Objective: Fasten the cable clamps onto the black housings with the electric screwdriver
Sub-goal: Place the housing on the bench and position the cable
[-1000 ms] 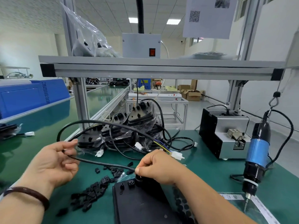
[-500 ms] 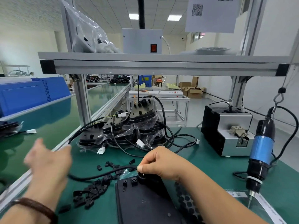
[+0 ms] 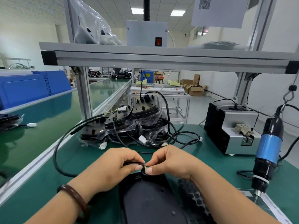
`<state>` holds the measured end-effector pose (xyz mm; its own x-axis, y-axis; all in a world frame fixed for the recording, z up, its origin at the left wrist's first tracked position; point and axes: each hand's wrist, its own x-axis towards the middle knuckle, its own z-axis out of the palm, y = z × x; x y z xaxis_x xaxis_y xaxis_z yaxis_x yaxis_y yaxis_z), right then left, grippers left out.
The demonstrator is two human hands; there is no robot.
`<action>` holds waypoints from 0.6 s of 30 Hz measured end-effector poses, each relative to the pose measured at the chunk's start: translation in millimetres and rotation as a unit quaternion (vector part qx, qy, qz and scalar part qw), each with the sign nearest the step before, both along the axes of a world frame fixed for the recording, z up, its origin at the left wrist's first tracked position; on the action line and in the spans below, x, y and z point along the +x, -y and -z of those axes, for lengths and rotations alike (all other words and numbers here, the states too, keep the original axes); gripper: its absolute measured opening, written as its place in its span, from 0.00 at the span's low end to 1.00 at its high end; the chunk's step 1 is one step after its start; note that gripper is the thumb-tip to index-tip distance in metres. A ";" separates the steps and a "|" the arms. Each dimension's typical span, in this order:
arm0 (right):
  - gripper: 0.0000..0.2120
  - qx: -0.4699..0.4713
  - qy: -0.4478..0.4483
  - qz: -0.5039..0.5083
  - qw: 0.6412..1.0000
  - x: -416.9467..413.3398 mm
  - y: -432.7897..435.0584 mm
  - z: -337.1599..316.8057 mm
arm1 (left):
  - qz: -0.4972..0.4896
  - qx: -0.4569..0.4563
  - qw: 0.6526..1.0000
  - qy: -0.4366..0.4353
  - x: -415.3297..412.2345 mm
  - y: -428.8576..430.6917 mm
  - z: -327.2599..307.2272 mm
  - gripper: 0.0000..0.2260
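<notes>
Head view, lower centre: left hand (image 3: pixel 113 164) and right hand (image 3: pixel 171 160) pinch the thin black cable (image 3: pixel 54 156), probably seating it on the flat black plastic housing (image 3: pixel 150 202).

mat (image 3: pixel 48 160): green, smooth, bit shiny | housing (image 3: pixel 150 202): black plastic, matt | frame (image 3: pixel 161 59): grey metal | bags (image 3: pixel 100 133): clear shiny plastic | driver (image 3: pixel 268 147): blue+black plastic

No words or numbers were legible anywhere, a QR code (image 3: pixel 204 3) was printed on the white sheet (image 3: pixel 223 15) hung at top right, a white paper strip (image 3: pixel 273 209) under the electric screwdriver (image 3: pixel 268 147) possibly carried print, too blurred to read
</notes>
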<state>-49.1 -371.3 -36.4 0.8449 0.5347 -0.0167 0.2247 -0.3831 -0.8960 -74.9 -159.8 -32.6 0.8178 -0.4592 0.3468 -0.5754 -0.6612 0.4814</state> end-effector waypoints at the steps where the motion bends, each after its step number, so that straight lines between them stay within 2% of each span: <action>1: 0.05 0.002 -0.003 0.005 1.000 0.2 0.3 0.4 | -0.003 0.021 0.999 0.029 -0.5 0.2 -1.1 0.05; 4: 0.05 0.009 -0.015 0.013 1.000 0.2 0.2 0.8 | 0.000 0.113 0.989 0.096 -2.2 3.1 -8.6 0.08; 10: 0.07 0.030 -0.040 0.007 0.999 -1.3 -1.7 -0.4 | -0.003 0.257 0.959 0.118 -6.5 17.3 -15.6 0.11; 14: 0.06 0.022 -0.033 0.013 0.999 -3.2 -1.4 -0.9 | -0.005 0.250 0.961 0.117 -6.6 17.1 -15.1 0.10; 18: 0.06 0.016 -0.055 -0.002 0.998 -1.8 3.0 -2.4 | 0.021 0.137 0.990 0.038 -8.8 4.6 -11.0 0.09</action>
<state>-50.9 -374.4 -34.0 0.8372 0.5392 -0.0918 0.1253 -0.3524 -0.9274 -83.7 -164.3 -21.6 0.7731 -0.5770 0.2636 -0.6319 -0.7365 0.2413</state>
